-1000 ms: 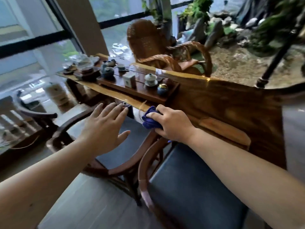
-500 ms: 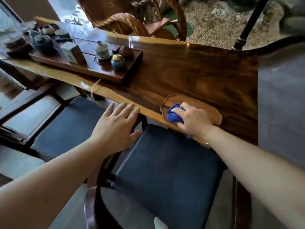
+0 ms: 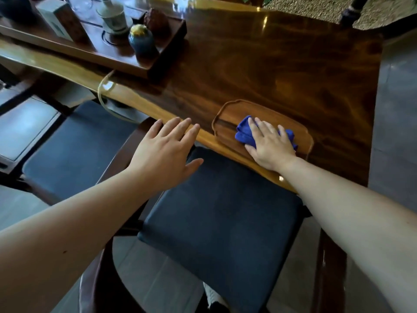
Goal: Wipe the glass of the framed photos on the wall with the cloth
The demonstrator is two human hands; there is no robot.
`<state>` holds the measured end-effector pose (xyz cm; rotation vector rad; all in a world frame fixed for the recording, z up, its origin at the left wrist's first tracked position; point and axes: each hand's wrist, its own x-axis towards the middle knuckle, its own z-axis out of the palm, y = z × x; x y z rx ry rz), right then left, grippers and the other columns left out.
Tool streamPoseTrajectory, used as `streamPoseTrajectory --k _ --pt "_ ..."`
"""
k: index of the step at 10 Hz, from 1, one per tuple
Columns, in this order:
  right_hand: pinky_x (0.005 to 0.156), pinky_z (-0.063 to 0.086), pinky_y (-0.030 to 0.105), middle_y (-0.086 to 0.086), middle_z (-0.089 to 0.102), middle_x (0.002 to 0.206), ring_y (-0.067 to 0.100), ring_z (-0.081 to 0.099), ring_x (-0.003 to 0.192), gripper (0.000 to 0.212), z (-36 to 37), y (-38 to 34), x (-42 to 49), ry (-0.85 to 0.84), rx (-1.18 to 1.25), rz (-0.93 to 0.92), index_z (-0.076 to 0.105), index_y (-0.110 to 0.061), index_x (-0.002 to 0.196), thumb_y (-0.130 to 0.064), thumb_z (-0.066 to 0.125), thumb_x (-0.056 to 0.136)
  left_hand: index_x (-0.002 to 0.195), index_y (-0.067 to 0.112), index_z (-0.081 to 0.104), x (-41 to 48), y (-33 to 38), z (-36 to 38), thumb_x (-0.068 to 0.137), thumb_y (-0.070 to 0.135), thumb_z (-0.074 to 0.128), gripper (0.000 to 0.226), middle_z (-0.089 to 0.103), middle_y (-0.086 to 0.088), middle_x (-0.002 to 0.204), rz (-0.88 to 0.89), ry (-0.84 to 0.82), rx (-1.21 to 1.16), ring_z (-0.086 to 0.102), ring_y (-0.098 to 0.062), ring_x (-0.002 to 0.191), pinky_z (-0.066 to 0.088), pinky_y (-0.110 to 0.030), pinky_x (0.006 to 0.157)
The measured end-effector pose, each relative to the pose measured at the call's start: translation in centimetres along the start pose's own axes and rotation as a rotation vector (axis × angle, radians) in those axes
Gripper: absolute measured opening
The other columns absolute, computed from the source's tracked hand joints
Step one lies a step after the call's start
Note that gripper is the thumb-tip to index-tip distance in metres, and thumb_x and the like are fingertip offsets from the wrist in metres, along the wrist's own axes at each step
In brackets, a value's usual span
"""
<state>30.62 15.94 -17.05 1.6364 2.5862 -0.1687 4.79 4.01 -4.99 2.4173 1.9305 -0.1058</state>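
Note:
A crumpled blue cloth (image 3: 244, 131) lies in a shallow wooden tray (image 3: 228, 114) near the front edge of a glossy wooden table (image 3: 282, 71). My right hand (image 3: 268, 144) lies flat on top of the cloth, fingers spread over it, pressing it into the tray. My left hand (image 3: 165, 146) hovers open with fingers apart above the table's front edge and the chair arm, holding nothing. No framed photos or wall are in view.
A dark tea tray (image 3: 126, 57) with a white lidded cup (image 3: 112, 15), a small blue jar (image 3: 142, 40) and a box (image 3: 62, 20) sits at the back left. Two blue-cushioned wooden chairs (image 3: 223, 211) stand against the table's front. Tiled floor lies to the right.
The view has swung down and right onto the table. My right hand carried the cloth from the table's edge into the wooden tray and flattened over it. My left hand stayed open.

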Motion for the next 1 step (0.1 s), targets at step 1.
streamPoseTrajectory --k 1 --pt "0.114 0.003 0.055 0.008 0.007 0.159 0.026 0.006 0.144 0.078 -1.07 -0.15 -0.11 -0.07 0.016 0.004 -0.005 -0.023 0.149 -0.065 0.024 0.089 0.151 0.018 0.02 -0.46 -0.41 -0.47 0.088 0.063 0.038 0.079 0.024 -0.006 0.159 -0.023 -0.015 0.025 0.015 -0.025 0.147 0.012 -0.047 0.121"
